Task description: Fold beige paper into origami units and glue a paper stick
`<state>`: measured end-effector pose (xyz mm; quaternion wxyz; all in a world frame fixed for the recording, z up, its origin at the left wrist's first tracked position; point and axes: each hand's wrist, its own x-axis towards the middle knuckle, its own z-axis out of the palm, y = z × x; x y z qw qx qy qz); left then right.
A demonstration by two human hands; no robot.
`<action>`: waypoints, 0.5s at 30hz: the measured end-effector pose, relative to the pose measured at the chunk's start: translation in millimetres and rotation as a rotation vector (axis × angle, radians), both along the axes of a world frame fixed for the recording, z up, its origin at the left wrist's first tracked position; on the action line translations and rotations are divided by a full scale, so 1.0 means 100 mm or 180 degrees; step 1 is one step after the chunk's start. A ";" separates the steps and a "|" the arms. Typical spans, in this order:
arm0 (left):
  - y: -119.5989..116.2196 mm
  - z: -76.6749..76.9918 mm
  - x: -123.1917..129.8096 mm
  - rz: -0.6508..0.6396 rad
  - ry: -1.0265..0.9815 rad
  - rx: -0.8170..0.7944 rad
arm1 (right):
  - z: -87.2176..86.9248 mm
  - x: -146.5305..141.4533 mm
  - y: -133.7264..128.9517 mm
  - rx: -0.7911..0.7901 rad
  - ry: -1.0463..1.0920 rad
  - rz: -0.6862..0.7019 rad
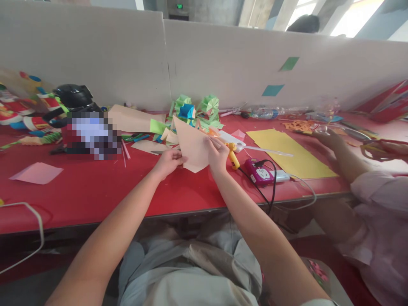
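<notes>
Paper (193, 146): thin, matte, pale peach, flat with straight edges and one sharp corner; held up over the smooth red table (185, 197). Forearms reach forward, converging. Left hand (168, 162) pinches the left edge between thumb and fingers; right hand (218, 156), slightly higher, grips the right edge. Sharp corner points away and left; long axis slants from there toward the wearer.

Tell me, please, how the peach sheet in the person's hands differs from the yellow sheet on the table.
The peach sheet is pale, while the yellow sheet is a stronger colour. The peach sheet is tilted up between the left hand and right hand; the yellow sheet lies flat on the red table. The yellow sheet looks larger than the peach sheet. Both are thin, plain sheets.
</notes>
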<state>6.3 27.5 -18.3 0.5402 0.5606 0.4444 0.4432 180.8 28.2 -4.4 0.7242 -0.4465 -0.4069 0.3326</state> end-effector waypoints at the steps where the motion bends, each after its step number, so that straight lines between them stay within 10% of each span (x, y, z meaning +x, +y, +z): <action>1: 0.00 0.00 0.00 -0.0018 0.0046 0.0049 | 0.00 0.00 0.00 0.0002 0.0002 0.0001; 15: 0.04 -0.05 0.01 0.0211 -0.0170 0.0273 | -0.01 0.01 0.01 0.0047 -0.0006 -0.0064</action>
